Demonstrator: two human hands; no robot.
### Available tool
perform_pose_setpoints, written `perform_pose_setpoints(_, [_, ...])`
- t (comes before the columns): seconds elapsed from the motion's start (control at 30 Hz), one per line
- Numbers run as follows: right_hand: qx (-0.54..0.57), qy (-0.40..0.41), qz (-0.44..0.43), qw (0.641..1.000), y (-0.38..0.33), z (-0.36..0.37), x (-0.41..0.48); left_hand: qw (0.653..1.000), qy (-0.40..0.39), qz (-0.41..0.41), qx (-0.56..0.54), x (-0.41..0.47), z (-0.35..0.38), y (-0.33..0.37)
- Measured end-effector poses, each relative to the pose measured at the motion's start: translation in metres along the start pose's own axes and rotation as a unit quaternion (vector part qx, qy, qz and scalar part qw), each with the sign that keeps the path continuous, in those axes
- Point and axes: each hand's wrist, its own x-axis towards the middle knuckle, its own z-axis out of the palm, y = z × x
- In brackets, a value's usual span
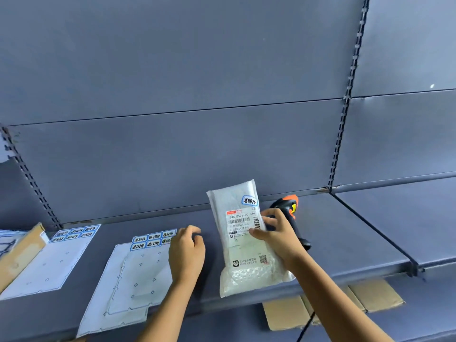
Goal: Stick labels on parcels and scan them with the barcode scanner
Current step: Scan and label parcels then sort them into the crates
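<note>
On the shelf (345, 243), the right hand (278, 233) grips the parcel (243, 245) by its right edge, blue label (249, 201) already stuck; the left hand (186, 250) hovers loosely curled, empty; the scanner (290, 206) lies just behind; best keep the barcode (238, 220) flat, thumb clear of it.

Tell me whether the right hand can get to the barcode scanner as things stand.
Likely yes, but not freely: the right hand grips the parcel by its edge. The barcode scanner lies on the shelf just behind that hand, nothing between them, so it must let go first.
</note>
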Motion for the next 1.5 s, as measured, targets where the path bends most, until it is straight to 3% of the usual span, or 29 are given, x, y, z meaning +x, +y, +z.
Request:
perform_pose_setpoints(0.13, [0.012, 0.033, -0.030, 0.999, -0.017, -0.055, -0.057, 0.997, -0.057, 0.051, -0.017, -0.039, 0.014, 0.050])
perform_pose_setpoints(0.37, [0.029, 0.170, -0.039, 0.984, -0.017, -0.198, -0.176, 0.969, -0.184, 0.160, -0.048, -0.154, 0.056, 0.142])
perform_pose_setpoints(0.73, [0.003, 0.419, -0.021, 0.908, 0.015, -0.400, -0.431, 0.866, -0.433, 0.232, -0.093, -0.412, 0.128, 0.257])
perform_pose_setpoints(0.9, [0.000, 0.510, -0.021, 0.860, 0.016, -0.422, -0.511, 0.811, -0.502, 0.285, -0.093, -0.480, 0.124, 0.294])
perform_pose_setpoints(1.1, [0.015, 0.554, -0.018, 0.832, 0.026, -0.424, -0.556, 0.763, -0.543, 0.334, -0.103, -0.514, 0.121, 0.320])
perform_pose_setpoints(1.5, [0.065, 0.602, 0.016, 0.796, 0.052, -0.417, -0.588, 0.723, -0.604, 0.321, -0.096, -0.549, 0.127, 0.304])
